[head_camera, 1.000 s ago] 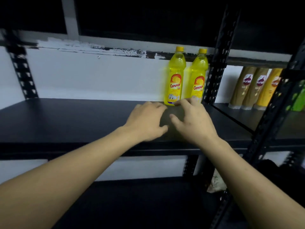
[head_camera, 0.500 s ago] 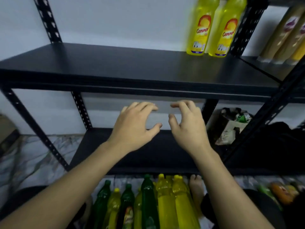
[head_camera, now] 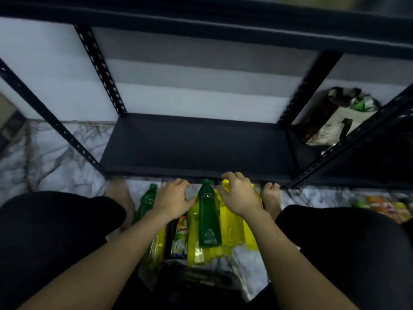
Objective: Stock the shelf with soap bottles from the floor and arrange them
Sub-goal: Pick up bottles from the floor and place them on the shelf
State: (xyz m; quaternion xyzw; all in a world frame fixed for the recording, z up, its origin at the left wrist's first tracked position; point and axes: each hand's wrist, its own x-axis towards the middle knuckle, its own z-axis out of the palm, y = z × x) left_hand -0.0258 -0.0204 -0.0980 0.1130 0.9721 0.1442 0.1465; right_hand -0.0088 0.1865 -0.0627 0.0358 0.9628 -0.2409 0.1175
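Several green and yellow soap bottles lie on the floor between my knees. A dark green bottle (head_camera: 209,218) lies in the middle, yellow bottles (head_camera: 232,231) to its right and a lighter green bottle (head_camera: 146,202) at the left. My right hand (head_camera: 240,195) lies over the neck of a yellow bottle, its fingers curled beside the yellow cap (head_camera: 225,182). Just left of the dark green bottle, my left hand (head_camera: 172,200) rests on the bottle tops with bent fingers and thumb spread; what lies under the palm is hidden. The black lower shelf (head_camera: 196,148) is bare.
The upper shelf's front edge (head_camera: 201,25) runs across the top. A fabric bag (head_camera: 339,117) sits on the neighbouring rack at the right. Colourful packs (head_camera: 384,206) lie on the marble floor at the right. My bare feet (head_camera: 271,198) flank the bottles.
My view has dropped from the upper shelf with two yellow bottles to the floor. Both hands have come down from the shelf onto the bottles lying there.
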